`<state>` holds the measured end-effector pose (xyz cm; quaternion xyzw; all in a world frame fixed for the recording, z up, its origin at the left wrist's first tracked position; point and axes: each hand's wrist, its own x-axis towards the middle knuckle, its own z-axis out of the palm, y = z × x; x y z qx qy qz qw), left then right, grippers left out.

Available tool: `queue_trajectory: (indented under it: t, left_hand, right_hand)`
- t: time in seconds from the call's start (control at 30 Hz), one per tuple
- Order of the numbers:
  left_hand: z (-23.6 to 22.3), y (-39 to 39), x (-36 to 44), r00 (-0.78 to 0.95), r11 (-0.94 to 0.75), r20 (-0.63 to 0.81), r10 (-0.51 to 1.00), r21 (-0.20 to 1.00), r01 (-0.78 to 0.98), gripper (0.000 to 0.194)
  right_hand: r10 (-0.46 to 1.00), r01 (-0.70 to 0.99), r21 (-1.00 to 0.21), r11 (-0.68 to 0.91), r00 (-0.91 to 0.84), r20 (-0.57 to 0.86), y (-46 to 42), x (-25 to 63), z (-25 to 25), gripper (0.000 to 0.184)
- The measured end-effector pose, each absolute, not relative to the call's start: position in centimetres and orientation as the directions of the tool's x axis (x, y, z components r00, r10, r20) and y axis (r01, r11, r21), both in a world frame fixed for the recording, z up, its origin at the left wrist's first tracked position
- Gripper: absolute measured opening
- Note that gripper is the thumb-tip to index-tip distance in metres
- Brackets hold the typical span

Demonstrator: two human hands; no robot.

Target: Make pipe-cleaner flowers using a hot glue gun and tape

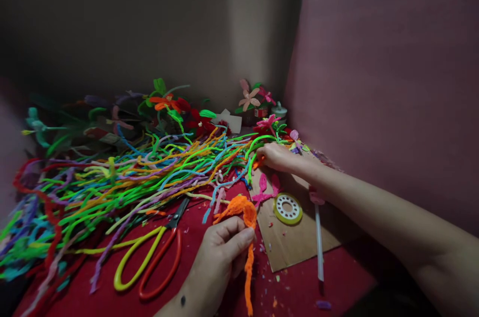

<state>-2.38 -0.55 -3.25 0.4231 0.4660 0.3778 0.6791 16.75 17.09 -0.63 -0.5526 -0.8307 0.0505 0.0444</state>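
Note:
My left hand pinches an orange pipe cleaner shape with looped petals, between thumb and fingers. Its twisted tail hangs below the thumb. Farther off, my right hand is at the right end of a heap of colourful pipe cleaners. Its fingers are closed at a small orange pipe cleaner piece, partly hidden by the hand. Below that hand, a pink looped pipe cleaner piece lies on a sheet of cardboard, beside a roll of tape.
Scissors with one yellow and one red handle lie left of my left hand. A pale stick rests across the cardboard's right side. Finished pipe cleaner flowers stand along the back wall. Scraps dot the red tablecloth.

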Motion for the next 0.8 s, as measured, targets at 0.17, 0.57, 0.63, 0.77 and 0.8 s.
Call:
queue_trajectory:
  t: [0.17, 0.57, 0.63, 0.77, 0.8]
  left_hand:
    - [-3.2, -0.7, -2.3, 0.27, 0.361, -0.319, 0.908, 0.925, -0.122, 0.036]
    - [-3.3, -0.4, -2.5, 0.256, 0.356, -0.31, 0.916, 0.921, -0.157, 0.037]
    - [-3.3, -0.4, -2.6, 0.236, 0.344, -0.302, 0.924, 0.924, -0.167, 0.037]
    - [-2.9, -0.2, -2.7, 0.185, 0.312, -0.272, 0.944, 0.919, -0.242, 0.033]
    - [-2.7, -0.1, -2.7, 0.172, 0.305, -0.267, 0.948, 0.914, -0.266, 0.03]
  right_hand:
    - [0.89, 0.852, -0.259, 0.455, -0.444, 0.102, 17.2, 17.7, -0.3, 0.01]
    - [0.955, 0.007, -0.999, 0.039, -0.295, 0.035, 13.0, 17.7, 2.0, 0.017]
    - [0.953, -0.131, -0.989, -0.068, -0.302, -0.025, 11.5, 17.1, 2.0, 0.02]
    - [0.983, -0.308, -0.947, -0.093, -0.18, -0.038, 8.5, 15.7, 1.8, 0.021]
    - [0.98, -0.322, -0.941, -0.103, -0.192, -0.042, 7.8, 15.4, 1.7, 0.019]
